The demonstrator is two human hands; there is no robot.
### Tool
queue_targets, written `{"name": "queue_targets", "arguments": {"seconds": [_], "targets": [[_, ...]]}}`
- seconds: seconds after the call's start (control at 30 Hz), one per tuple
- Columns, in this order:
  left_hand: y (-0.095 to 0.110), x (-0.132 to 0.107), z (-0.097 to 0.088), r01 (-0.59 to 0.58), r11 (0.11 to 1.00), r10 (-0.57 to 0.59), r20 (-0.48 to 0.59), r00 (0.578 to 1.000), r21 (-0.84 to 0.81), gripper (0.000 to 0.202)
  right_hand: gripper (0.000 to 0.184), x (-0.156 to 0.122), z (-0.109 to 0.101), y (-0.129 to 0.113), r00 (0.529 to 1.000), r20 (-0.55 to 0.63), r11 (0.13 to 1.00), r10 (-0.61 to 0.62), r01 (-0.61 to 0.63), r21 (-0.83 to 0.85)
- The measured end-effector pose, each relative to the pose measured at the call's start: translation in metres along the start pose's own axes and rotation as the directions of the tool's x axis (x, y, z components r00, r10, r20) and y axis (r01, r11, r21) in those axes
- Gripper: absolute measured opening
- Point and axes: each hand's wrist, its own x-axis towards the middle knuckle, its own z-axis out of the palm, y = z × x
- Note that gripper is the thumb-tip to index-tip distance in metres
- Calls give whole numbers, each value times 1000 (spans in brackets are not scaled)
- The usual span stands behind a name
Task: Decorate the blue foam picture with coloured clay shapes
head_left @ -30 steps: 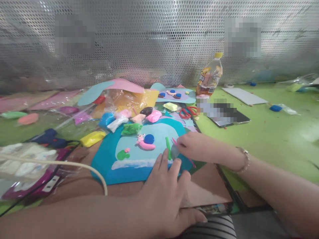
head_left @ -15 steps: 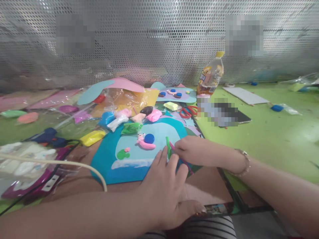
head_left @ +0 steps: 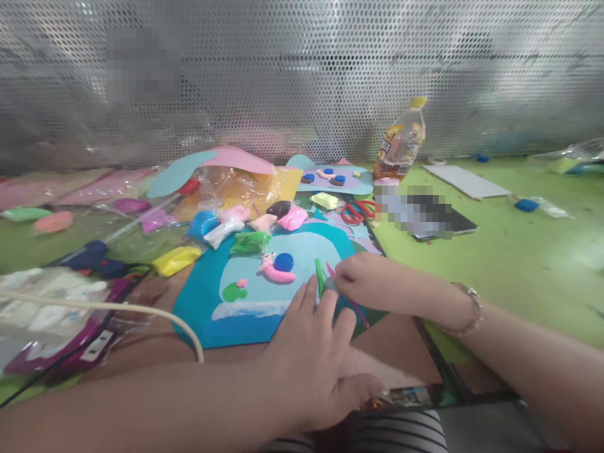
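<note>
A blue craft board [head_left: 193, 311] with a light-blue panel lies in front of me. On it sit a pink clay snail with a blue shell [head_left: 278, 267], a green lily pad [head_left: 234, 292] and a green clay strip [head_left: 319, 275]. My left hand [head_left: 314, 358] rests flat on the board's near right corner, fingers spread beside the strip. My right hand [head_left: 365, 283] pinches a thin pink tool [head_left: 352, 304] at the strip's right side.
Bagged clay lumps [head_left: 250, 220] in several colours lie behind the board. Red scissors [head_left: 356, 212], a second craft piece [head_left: 333, 179], a plastic bottle [head_left: 401, 141], a yellow clay bag [head_left: 175, 260] and a white cord [head_left: 117, 308] surround it. A perforated metal wall [head_left: 302, 75] stands behind.
My left hand slid slightly forward and its fingers closed nearer the green strip. My right hand shifted a little around the strip with the pink tool.
</note>
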Motion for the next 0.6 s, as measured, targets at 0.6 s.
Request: {"name": "queue_targets", "arguments": {"seconds": [0.6], "targets": [[-9,8,-3,-5,998,8,44,999,-56,72,26,6,6,5,980,2,976,-200,199,-87]]}}
